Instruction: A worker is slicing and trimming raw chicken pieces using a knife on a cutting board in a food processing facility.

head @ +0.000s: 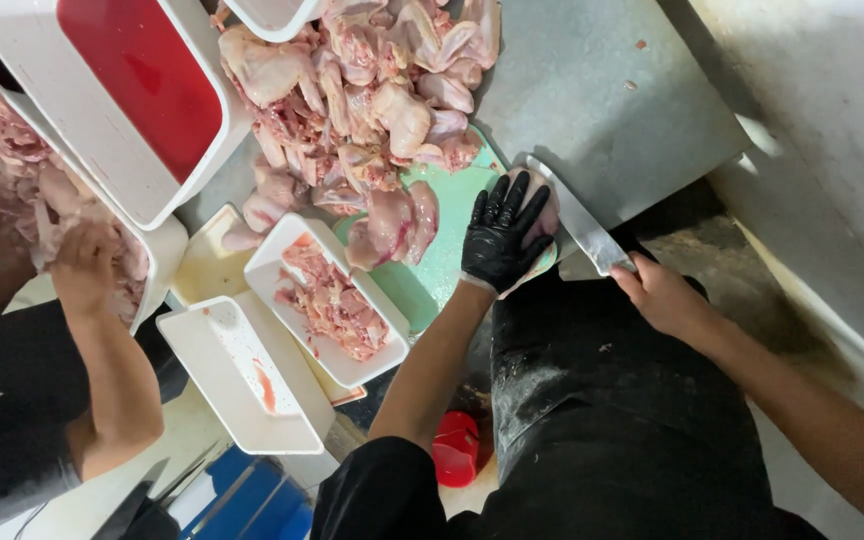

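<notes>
Your left hand (504, 232), in a black glove, presses flat with fingers spread on a pale chicken piece (544, 215) at the right edge of the green cutting board (452, 255), just right of centre frame. Your bare right hand (657, 292) is closed around the handle of a knife (580, 222); its broad blade runs up and left and touches the chicken piece right beside your gloved fingertips.

The board's right edge sits close to the counter (602, 100) edge, and the grey counter above the blade, toward the upper right, lies bare, the only open room near your hands. Left of your glove a heap of raw chicken (362, 110) fills the upper centre and spills onto the board.

Lower left of the board, a white tray of cut meat (327, 300) lies against an empty white tray (242, 375). A white tub with red liquid (122, 90) fills the upper left. At the far left another person's hand (87, 265) rests in a white tub of chicken (22, 190).
</notes>
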